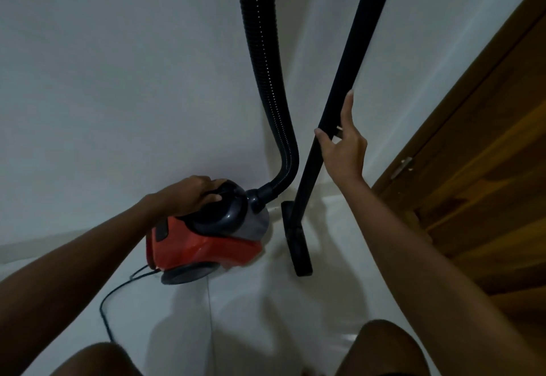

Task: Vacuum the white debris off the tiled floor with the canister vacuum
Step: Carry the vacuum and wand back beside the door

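a: head view, item one. report the canister vacuum [204, 242].

b: red body with a dark grey domed top, resting on the pale tiled floor [260, 310] close to the white wall [118, 80]. one wheel faces the camera at the lower edge of the body.

a: hose and wand?

b: the black ribbed hose [266, 80] leaves the front of the dome, bends upward and runs out of the top of the frame. the black wand [348, 74] stands steeply, just right of the hose, and ends in the floor nozzle [297, 245], which sits on the floor just beside the canister's front.

a: state of the hands.

b: left hand [195, 195]: fingers curled over the top of the dome, gripping it. right hand [344, 145]: thumb on the left side of the wand, fingers straight and loose along its right side; it touches the wand without closing around it.

a: cable?

b: a black power cord [109, 310] exits the rear of the canister and loops down across the floor toward the person's knee [97, 361].

a: surroundings?

b: a wooden door [472, 168] with a metal hinge [402, 167] stands at right. white debris cannot be made out on the floor in this dim light.
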